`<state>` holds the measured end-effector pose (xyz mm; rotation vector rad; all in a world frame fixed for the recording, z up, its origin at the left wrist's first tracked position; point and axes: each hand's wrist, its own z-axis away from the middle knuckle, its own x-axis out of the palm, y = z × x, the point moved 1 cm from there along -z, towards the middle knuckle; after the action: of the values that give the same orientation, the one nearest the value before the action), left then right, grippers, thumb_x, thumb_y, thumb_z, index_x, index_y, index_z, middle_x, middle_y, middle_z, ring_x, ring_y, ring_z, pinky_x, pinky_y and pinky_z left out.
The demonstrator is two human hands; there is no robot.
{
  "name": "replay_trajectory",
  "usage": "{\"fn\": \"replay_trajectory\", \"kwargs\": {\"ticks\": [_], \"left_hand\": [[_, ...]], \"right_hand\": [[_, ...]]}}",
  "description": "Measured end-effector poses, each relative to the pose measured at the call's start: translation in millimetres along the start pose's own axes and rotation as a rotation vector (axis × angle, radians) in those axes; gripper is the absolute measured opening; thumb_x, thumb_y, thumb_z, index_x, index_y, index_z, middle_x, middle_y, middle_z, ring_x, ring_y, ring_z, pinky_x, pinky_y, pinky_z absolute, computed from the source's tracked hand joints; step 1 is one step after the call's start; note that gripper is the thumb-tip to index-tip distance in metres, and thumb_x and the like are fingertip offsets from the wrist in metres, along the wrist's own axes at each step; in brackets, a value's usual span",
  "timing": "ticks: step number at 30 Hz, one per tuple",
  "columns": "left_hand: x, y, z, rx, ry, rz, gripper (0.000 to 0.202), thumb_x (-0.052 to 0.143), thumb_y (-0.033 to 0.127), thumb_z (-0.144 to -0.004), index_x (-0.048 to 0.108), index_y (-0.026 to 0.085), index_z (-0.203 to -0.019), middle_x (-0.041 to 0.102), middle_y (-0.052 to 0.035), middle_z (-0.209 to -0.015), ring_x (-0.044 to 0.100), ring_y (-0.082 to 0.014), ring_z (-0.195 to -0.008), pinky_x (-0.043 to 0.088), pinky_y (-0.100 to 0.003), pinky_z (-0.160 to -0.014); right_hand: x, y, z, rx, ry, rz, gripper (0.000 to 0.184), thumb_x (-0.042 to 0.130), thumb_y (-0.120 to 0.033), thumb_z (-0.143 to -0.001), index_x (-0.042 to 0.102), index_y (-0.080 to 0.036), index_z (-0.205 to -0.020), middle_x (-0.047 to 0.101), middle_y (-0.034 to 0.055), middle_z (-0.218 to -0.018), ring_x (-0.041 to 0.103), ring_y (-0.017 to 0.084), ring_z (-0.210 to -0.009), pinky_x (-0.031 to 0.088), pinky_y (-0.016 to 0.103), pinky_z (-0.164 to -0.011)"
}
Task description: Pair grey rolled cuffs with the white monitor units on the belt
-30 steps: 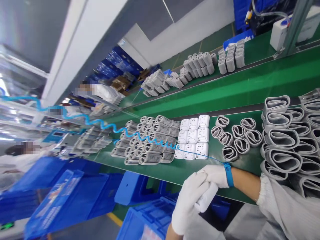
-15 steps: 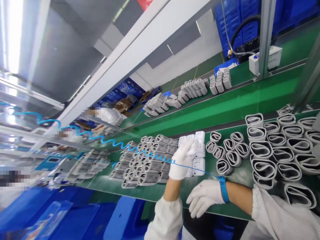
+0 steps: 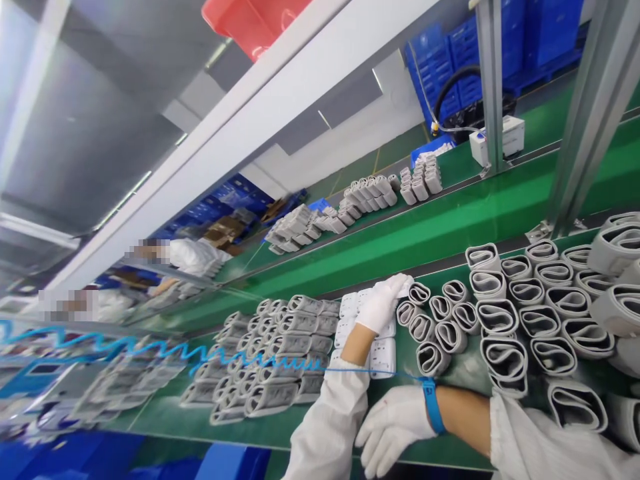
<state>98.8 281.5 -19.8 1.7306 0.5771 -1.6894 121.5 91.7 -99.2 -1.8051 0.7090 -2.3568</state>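
Note:
My gloved left hand (image 3: 383, 303) reaches over a block of small white devices (image 3: 383, 358) standing in rows on the green bench. Its fingers are bent together at the far right corner of the block, close to a small rolled grey cuff (image 3: 419, 293). What they hold, if anything, is hidden. Lower down, my gloved right hand (image 3: 395, 427) hovers by the near bench edge, holding nothing, with its fingers loosely apart. A blue wrist strap (image 3: 433, 405) circles that wrist, and its coiled blue cord (image 3: 300, 363) stretches off to the left across the view.
Left of the devices lie stacked grey cuffs (image 3: 273, 399); larger rolled cuffs (image 3: 543, 320) fill the right. Behind the green belt (image 3: 425, 230), more cuffs (image 3: 367, 197) line a far ledge. Metal posts (image 3: 583, 127) rise at right. Co-workers (image 3: 197, 257) sit at far left.
My left hand has moved right and away from me over the white devices, toward the small rolled cuffs. The right hand stays by the bench edge. The whole view has shifted with my head.

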Motion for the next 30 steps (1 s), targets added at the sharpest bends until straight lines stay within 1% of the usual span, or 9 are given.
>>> {"fn": "replay_trajectory", "kwargs": {"ticks": [9,15,17,19,21,22,24,26,30], "left_hand": [[-5.3,2.1,8.6,0.040,-0.165,-0.094,0.086,0.064,0.010,-0.094,0.037,0.018,-0.176,0.035,-0.0251,-0.181,0.035,-0.0420,-0.169,0.035,-0.067,-0.134],[-4.7,0.7,3.6,0.003,-0.181,-0.019,0.076,0.063,0.010,-0.096,0.048,0.019,-0.170,0.041,-0.0231,-0.179,0.038,-0.0420,-0.168,0.033,-0.068,-0.135],[-3.8,2.1,9.7,-0.059,-0.087,0.113,0.069,0.064,0.012,-0.096,0.057,0.019,-0.164,0.048,-0.0206,-0.175,0.042,-0.0386,-0.166,0.032,-0.064,-0.138],[-3.5,7.8,24.6,-0.189,0.099,0.312,0.058,0.061,0.019,-0.101,0.062,0.019,-0.159,0.054,-0.0178,-0.171,0.046,-0.0350,-0.165,0.030,-0.060,-0.140],[-3.2,19.2,46.0,-0.330,0.294,0.560,0.050,0.056,0.033,-0.109,0.064,0.021,-0.158,0.058,-0.0147,-0.169,0.049,-0.0324,-0.163,0.030,-0.056,-0.141],[-2.8,26.8,57.0,-0.383,0.345,0.694,0.051,0.056,0.042,-0.111,0.064,0.023,-0.158,0.058,-0.0135,-0.169,0.050,-0.0323,-0.162,0.032,-0.055,-0.141],[-1.2,44.5,74.6,-0.454,0.320,0.961,0.061,0.066,0.056,-0.106,0.064,0.024,-0.159,0.057,-0.0142,-0.170,0.052,-0.0350,-0.160,0.037,-0.055,-0.138],[0.2,62.2,83.4,-0.483,0.220,1.172,0.077,0.078,0.063,-0.097,0.061,0.022,-0.161,0.055,-0.0171,-0.171,0.052,-0.0384,-0.160,0.041,-0.056,-0.136],[0.5,85.1,77.9,-0.436,0.125,1.257,0.092,0.090,0.062,-0.087,0.059,0.019,-0.163,0.051,-0.0193,-0.174,0.043,-0.0400,-0.165,0.035,-0.055,-0.139]], "right_hand": [[1.9,1.8,6.7,-0.056,0.008,0.021,0.032,0.085,-0.033,-0.076,0.076,-0.008,-0.093,0.079,0.0182,-0.086,0.082,0.028,-0.077,0.067,0.037,-0.072],[3.8,-1.4,13.1,-0.047,-0.002,0.037,0.028,0.081,-0.032,-0.083,0.076,-0.008,-0.096,0.080,0.0175,-0.089,0.082,0.027,-0.079,0.067,0.037,-0.074],[4.6,-1.1,13.4,-0.053,0.011,0.042,0.026,0.081,-0.031,-0.085,0.077,-0.008,-0.095,0.080,0.0173,-0.089,0.082,0.027,-0.078,0.067,0.037,-0.075],[4.3,0.7,11.6,-0.060,0.029,0.049,0.026,0.082,-0.033,-0.086,0.077,-0.008,-0.093,0.080,0.0171,-0.087,0.082,0.026,-0.078,0.067,0.036,-0.076],[2.8,3.7,8.4,-0.052,0.033,0.068,0.029,0.085,-0.036,-0.086,0.078,-0.008,-0.089,0.079,0.0162,-0.084,0.081,0.025,-0.077,0.068,0.036,-0.077],[1.8,5.2,6.6,-0.033,0.024,0.086,0.032,0.088,-0.038,-0.084,0.078,-0.007,-0.088,0.079,0.0156,-0.082,0.082,0.025,-0.078,0.068,0.036,-0.078],[0.0,7.2,4.0,0.004,-0.007,0.121,0.038,0.094,-0.042,-0.078,0.080,-0.008,-0.087,0.079,0.0154,-0.082,0.083,0.027,-0.084,0.069,0.036,-0.084],[-0.4,6.8,3.6,0.029,-0.045,0.146,0.047,0.102,-0.045,-0.067,0.081,-0.008,-0.088,0.081,0.0172,-0.090,0.084,0.031,-0.098,0.069,0.037,-0.091],[6.2,-1.3,11.8,0.085,-0.083,0.183,0.057,0.110,-0.048,-0.053,0.080,-0.011,-0.084,0.083,0.0197,-0.104,0.082,0.036,-0.117,0.070,0.038,-0.094]]}}
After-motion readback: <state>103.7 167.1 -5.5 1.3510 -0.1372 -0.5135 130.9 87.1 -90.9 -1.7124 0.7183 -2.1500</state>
